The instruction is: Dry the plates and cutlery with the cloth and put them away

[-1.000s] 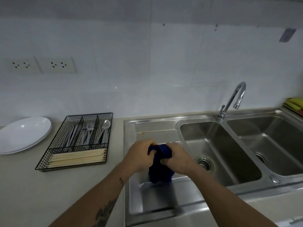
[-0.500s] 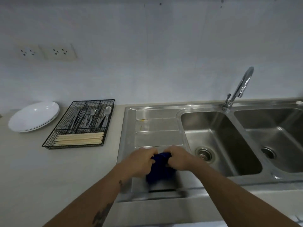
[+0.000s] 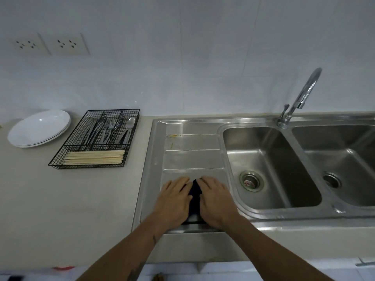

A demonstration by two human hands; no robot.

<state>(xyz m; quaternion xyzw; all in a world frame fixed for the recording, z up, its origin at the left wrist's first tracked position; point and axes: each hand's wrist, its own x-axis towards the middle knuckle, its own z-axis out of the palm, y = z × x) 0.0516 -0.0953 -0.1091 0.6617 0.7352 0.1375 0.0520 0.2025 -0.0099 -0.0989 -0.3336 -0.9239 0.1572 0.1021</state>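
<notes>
A dark blue cloth (image 3: pixel 194 191) lies folded on the near part of the steel drainboard (image 3: pixel 192 159). My left hand (image 3: pixel 174 201) and my right hand (image 3: pixel 215 201) rest flat on it, palms down, fingers stretched out, one on each side. Only a narrow strip of cloth shows between them. At the far left of the counter stands a stack of white plates (image 3: pixel 38 128). Beside it, a black wire tray (image 3: pixel 81 126) holds forks, knives and a spoon (image 3: pixel 129 126) in the back compartments and wooden chopsticks (image 3: pixel 95 157) in the front one.
A double steel sink (image 3: pixel 269 165) lies right of the drainboard, with a curved faucet (image 3: pixel 304 92) at the back between the basins. Two wall sockets (image 3: pixel 71 44) sit above the plates. Beige counter (image 3: pixel 71 199) stretches left of the sink.
The hands gripped the bunched cloth above the drainboard; they have lowered it onto the steel and now lie flat on it. The view has tilted down.
</notes>
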